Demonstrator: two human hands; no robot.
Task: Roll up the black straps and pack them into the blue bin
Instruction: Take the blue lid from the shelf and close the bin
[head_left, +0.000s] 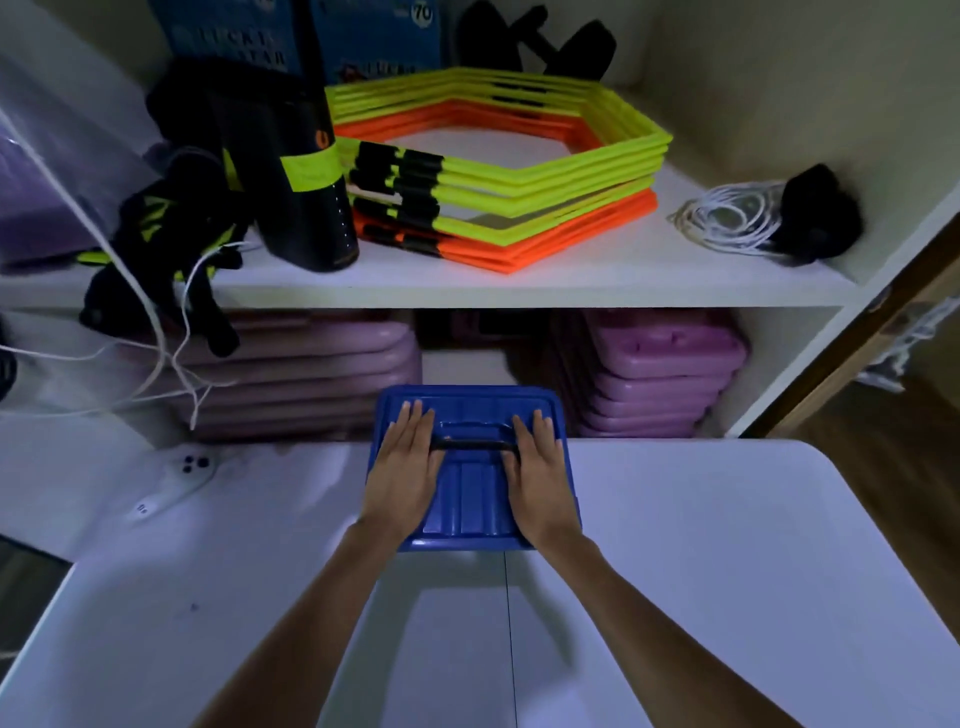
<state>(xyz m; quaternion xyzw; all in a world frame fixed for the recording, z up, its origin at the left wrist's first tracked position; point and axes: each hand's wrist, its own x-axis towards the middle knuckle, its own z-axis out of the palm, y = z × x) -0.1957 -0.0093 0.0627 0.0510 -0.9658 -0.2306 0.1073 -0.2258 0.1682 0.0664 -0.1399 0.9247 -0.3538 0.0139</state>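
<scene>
White table (727, 571): a seam runs front to back down its middle. On it, at the far edge, the blue bin (470, 499) with its lid on; to the left, a white controller (176, 480).

White shelf (571, 275) behind: 1 stack of yellow and orange hexagon rings (519, 171), a black bottle (306, 208) with a yellow band, black-and-yellow straps (166, 244) hanging over the front edge, a white cord coil (727, 218) touching a black object (815, 218).

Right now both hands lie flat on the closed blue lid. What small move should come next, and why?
Probably lift the lid off the blue bin. The left hand and right hand rest flat on it beside its black handle, so the bin is shut and no strap can go in. The table offers room to set the lid down.
</scene>
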